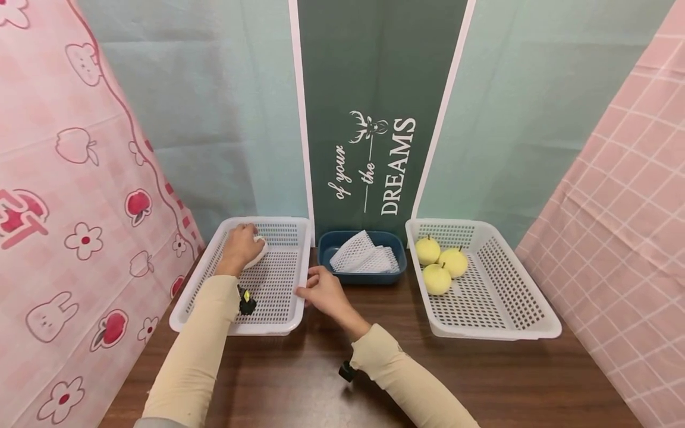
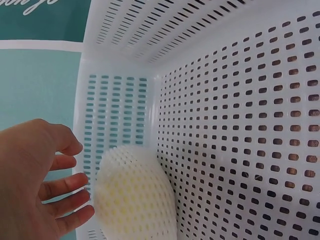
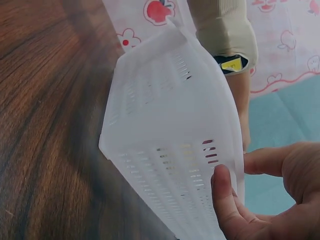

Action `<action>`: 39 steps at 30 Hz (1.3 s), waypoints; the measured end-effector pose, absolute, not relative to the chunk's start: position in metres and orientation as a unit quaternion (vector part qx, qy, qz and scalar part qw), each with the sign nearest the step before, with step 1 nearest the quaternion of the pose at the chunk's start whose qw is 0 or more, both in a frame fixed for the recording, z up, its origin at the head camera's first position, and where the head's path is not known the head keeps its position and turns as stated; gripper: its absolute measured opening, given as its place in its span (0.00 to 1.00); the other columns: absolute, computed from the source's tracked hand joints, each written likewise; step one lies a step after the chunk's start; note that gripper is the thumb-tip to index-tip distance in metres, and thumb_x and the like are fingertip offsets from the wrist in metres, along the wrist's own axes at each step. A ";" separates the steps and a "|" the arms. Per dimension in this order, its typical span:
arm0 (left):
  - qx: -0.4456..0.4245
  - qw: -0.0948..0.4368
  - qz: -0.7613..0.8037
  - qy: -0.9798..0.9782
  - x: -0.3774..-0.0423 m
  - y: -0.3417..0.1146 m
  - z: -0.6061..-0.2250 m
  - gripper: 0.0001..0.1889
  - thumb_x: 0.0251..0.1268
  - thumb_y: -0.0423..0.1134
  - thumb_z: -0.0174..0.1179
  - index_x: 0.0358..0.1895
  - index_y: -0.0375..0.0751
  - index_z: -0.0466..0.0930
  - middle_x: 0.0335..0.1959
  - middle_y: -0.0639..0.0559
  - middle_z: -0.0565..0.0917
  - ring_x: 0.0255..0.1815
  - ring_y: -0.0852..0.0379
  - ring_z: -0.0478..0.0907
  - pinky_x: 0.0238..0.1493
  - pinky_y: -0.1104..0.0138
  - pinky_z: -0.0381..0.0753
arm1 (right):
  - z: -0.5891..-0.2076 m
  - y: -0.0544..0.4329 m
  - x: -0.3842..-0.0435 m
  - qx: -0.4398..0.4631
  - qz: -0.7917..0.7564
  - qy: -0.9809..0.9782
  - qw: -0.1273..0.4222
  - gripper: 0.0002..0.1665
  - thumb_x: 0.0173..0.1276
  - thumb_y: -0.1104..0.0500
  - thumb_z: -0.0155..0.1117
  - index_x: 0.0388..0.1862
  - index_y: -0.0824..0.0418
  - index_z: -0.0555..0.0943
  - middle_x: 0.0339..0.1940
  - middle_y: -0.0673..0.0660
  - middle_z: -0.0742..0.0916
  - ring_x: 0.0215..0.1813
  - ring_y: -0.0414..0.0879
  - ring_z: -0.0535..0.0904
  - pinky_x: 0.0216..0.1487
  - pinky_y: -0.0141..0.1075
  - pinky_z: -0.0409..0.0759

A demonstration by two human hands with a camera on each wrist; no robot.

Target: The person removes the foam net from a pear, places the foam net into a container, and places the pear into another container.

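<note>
A yellow fruit in a white foam net (image 2: 135, 195) lies against the wall of the left white basket (image 1: 291, 303). My left hand (image 1: 241, 244) is over that basket's far left part; in the left wrist view its loosely bent fingers (image 2: 70, 202) stand beside the netted fruit with nothing in them. My right hand (image 1: 326, 291) pinches the right rim of the same basket, thumb and fingers on either side of the rim in the right wrist view. Much of the netted fruit is hidden behind the left hand in the head view.
A blue tray (image 1: 326, 241) with several white foam nets (image 1: 364, 255) stands behind the right hand. At the right, a second white basket (image 1: 497, 327) holds three yellow pears (image 1: 437, 279). All rest on a brown wooden table (image 1: 289, 380). Patterned curtains (image 1: 80, 178) hang around.
</note>
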State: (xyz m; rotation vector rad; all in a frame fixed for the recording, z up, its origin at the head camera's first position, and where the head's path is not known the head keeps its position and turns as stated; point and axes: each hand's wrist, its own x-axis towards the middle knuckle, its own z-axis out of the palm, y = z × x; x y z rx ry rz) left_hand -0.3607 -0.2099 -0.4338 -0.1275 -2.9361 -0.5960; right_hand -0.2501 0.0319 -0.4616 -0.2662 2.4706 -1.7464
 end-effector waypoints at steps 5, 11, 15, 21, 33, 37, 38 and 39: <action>-0.039 0.065 -0.202 -0.976 -0.360 -0.215 -0.437 0.24 0.78 0.38 0.52 0.68 0.24 0.73 0.68 0.22 0.71 0.70 0.24 0.68 0.74 0.37 0.66 | -0.462 0.030 -0.250 -0.078 -0.589 0.802 0.062 0.36 0.65 0.64 0.77 0.68 0.74 0.72 0.40 0.63 0.90 0.36 0.61 0.91 0.43 0.57 0.90; -0.025 0.059 -0.208 -0.976 -0.360 -0.219 -0.441 0.26 0.78 0.39 0.54 0.70 0.23 0.71 0.70 0.21 0.68 0.72 0.24 0.64 0.75 0.36 0.64 | -0.464 0.029 -0.250 -0.078 -0.599 0.794 0.066 0.37 0.65 0.64 0.77 0.68 0.75 0.72 0.40 0.64 0.89 0.36 0.63 0.91 0.42 0.56 0.90; -0.011 0.051 -0.220 -0.974 -0.360 -0.221 -0.443 0.30 0.77 0.40 0.56 0.74 0.24 0.67 0.72 0.21 0.66 0.74 0.24 0.62 0.76 0.36 0.63 | -0.464 0.029 -0.250 -0.077 -0.610 0.786 0.070 0.37 0.65 0.65 0.77 0.68 0.75 0.72 0.40 0.64 0.89 0.34 0.59 0.90 0.42 0.56 0.90; -0.002 0.020 -0.212 -0.977 -0.359 -0.226 -0.446 0.36 0.77 0.41 0.57 0.80 0.24 0.60 0.75 0.19 0.62 0.77 0.22 0.60 0.78 0.35 0.60 | -0.466 0.027 -0.249 -0.070 -0.621 0.777 0.077 0.36 0.65 0.65 0.78 0.68 0.73 0.72 0.41 0.64 0.89 0.30 0.50 0.89 0.41 0.55 0.90; -0.005 -0.015 -0.191 -0.981 -0.359 -0.230 -0.451 0.37 0.76 0.44 0.59 0.77 0.22 0.60 0.71 0.15 0.66 0.75 0.20 0.62 0.78 0.33 0.58 | -0.465 0.029 -0.250 -0.068 -0.625 0.774 0.073 0.36 0.65 0.65 0.78 0.68 0.74 0.73 0.41 0.65 0.89 0.30 0.50 0.89 0.41 0.55 0.90; 0.003 -0.016 -0.196 -0.980 -0.359 -0.230 -0.452 0.36 0.75 0.45 0.61 0.75 0.23 0.62 0.69 0.17 0.70 0.73 0.21 0.65 0.77 0.34 0.59 | -0.466 0.030 -0.250 -0.063 -0.624 0.776 0.073 0.37 0.65 0.64 0.78 0.68 0.75 0.73 0.41 0.65 0.89 0.31 0.52 0.90 0.41 0.55 0.90; 0.003 -0.014 -0.195 -0.981 -0.360 -0.230 -0.452 0.36 0.75 0.45 0.61 0.75 0.23 0.63 0.68 0.18 0.71 0.72 0.21 0.67 0.77 0.34 0.60 | -0.466 0.030 -0.251 -0.062 -0.624 0.776 0.073 0.37 0.65 0.65 0.78 0.68 0.75 0.73 0.41 0.64 0.89 0.31 0.51 0.90 0.41 0.55 0.90; 0.002 -0.013 -0.192 -0.981 -0.359 -0.230 -0.452 0.36 0.74 0.45 0.62 0.74 0.23 0.63 0.67 0.18 0.72 0.71 0.21 0.68 0.76 0.34 0.61 | -0.467 0.030 -0.251 -0.061 -0.624 0.776 0.074 0.37 0.65 0.65 0.78 0.68 0.75 0.72 0.41 0.64 0.89 0.31 0.50 0.89 0.41 0.55 0.90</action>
